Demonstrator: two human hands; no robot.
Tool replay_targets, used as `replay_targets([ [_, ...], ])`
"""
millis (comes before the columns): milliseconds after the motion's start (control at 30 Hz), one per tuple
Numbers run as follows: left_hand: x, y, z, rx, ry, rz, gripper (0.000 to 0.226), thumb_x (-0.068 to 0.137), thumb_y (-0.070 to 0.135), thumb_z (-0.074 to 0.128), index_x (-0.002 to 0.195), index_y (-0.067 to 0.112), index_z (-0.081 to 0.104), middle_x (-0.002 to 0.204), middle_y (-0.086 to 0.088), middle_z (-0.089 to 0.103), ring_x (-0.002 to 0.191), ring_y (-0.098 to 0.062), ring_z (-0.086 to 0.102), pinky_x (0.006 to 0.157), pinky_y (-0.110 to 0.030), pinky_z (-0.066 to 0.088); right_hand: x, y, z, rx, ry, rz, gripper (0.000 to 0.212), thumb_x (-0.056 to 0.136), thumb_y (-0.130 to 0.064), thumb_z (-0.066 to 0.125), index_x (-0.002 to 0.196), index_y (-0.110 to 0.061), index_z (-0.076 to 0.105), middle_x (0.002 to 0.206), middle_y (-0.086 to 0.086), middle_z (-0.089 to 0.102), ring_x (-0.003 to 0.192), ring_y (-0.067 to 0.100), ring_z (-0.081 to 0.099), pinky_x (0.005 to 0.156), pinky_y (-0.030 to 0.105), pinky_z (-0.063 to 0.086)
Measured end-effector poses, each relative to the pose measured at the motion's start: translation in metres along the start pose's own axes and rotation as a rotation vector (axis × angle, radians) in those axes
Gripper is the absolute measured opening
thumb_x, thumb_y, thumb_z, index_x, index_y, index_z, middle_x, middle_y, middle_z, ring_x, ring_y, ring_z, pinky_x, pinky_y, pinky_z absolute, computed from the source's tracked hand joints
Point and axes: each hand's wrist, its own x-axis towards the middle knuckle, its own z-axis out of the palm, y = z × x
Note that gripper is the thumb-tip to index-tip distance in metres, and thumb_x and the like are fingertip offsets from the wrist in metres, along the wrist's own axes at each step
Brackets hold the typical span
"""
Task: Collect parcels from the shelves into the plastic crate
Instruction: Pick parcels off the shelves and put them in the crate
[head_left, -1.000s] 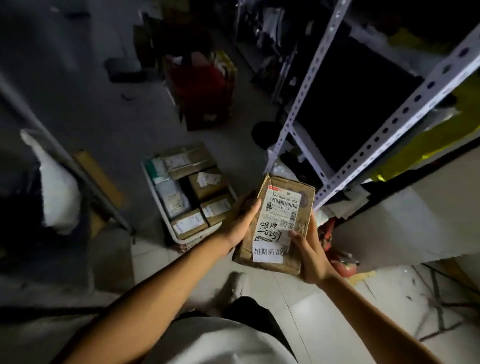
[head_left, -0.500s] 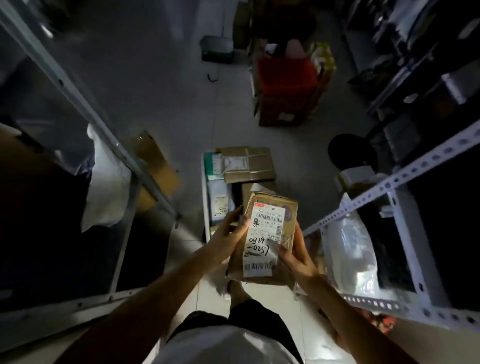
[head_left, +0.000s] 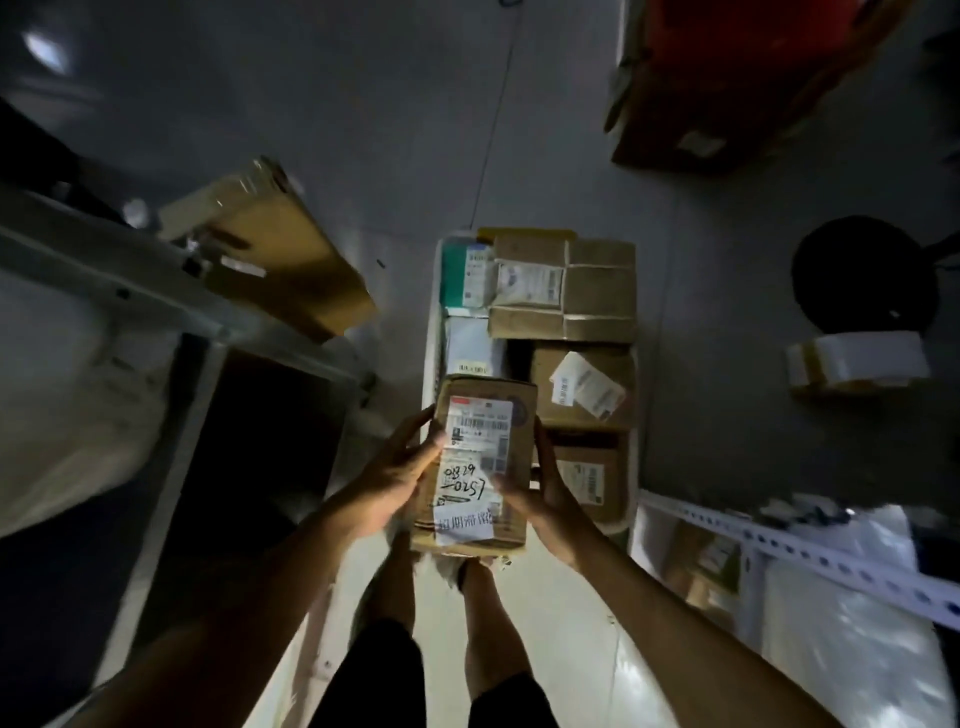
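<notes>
Parcel: a taped cardboard box, label upward, was held above the near end of the crate, apparently for lowering in.
Left hand: fingers curled round the box's left edge.
Right hand: gripped the right edge, steadying it.
Crate: on the floor, already holding several parcels.

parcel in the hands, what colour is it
Brown cardboard parcel with a white label, clearest in the head view.

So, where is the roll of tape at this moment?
In the head view the roll of tape lies on the grey floor at the right, just below a round black object and right of the white plastic crate.
</notes>
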Motion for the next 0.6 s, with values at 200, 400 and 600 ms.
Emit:
replay_targets([
  [200, 0.121, -0.039, -0.02, -0.003, -0.03, -0.075, 0.03, 0.102, 0.036, 0.051, 0.132, 0.041, 0.052, 0.103, 0.006, 0.078, 0.093, -0.012, 0.075, 0.068, -0.029, 0.061, 0.124, 0.05, -0.005, 0.059, -0.038, 0.024, 0.085, 0.081, -0.034, 0.083, 0.138, -0.064, 0.027, 0.132, -0.015, 0.064, 0.123, 0.01, 0.062, 0.099, 0.038, 0.055],
  [400, 0.214, -0.067, -0.033, 0.059, -0.112, -0.056, 0.041, 0.103, 0.042, 0.045, 0.144, 0.037, 0.044, 0.126, 0.004, 0.07, 0.111, -0.013, 0.069, 0.077, -0.029, 0.061, 0.212, 0.085, -0.006, 0.077, 0.061, 0.071, 0.077, 0.096, -0.019, 0.068, 0.14, -0.062, 0.021, 0.128, -0.017, 0.06, 0.117, 0.011, 0.064, 0.094, 0.035, 0.058],
  [600, 0.256, -0.085, -0.038, 0.482, 0.014, 0.005, 0.051, 0.103, 0.018, 0.054, 0.15, 0.036, 0.042, 0.129, 0.005, 0.064, 0.115, -0.012, 0.062, 0.086, -0.017, 0.052, 0.248, 0.081, -0.001, -0.002, 0.132, 0.147, 0.082, 0.101, -0.012, 0.058, 0.161, -0.027, 0.003, 0.142, -0.006, 0.048, 0.129, 0.015, 0.049, 0.092, 0.025, 0.047],
])
